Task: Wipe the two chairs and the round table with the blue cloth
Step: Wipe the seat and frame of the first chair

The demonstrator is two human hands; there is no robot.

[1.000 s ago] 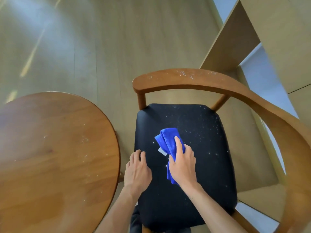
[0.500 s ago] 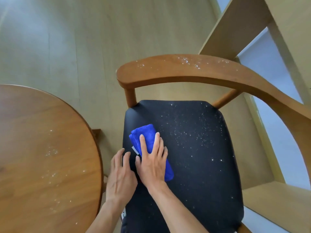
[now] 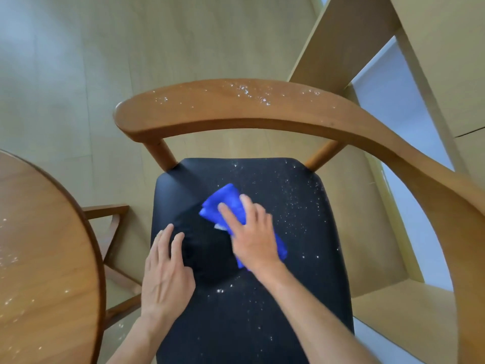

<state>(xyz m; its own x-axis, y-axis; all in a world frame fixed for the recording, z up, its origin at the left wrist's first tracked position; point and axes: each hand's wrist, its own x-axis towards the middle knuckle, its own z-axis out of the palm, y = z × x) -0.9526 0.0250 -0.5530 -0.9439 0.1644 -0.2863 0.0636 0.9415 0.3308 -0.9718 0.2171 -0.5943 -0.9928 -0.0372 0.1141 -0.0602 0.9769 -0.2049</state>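
Round bench (image 3: 47,253) at left: white specks present, not yet wiped. Left hand (image 3: 165,274) rests flat on the black seat (image 3: 262,311), fingers straight, close together. Right hand (image 3: 252,237) presses the blue cloth (image 3: 225,200) mid-seat, fingers spread. Seat-wiping in hand; next stroke should go right, towards remaining specks. Armrest (image 3: 236,109) also dusty.

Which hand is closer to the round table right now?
Left. The left hand rests flat on the seat's near-left part, next to the round table. The right hand presses the blue cloth mid-seat, farther away.
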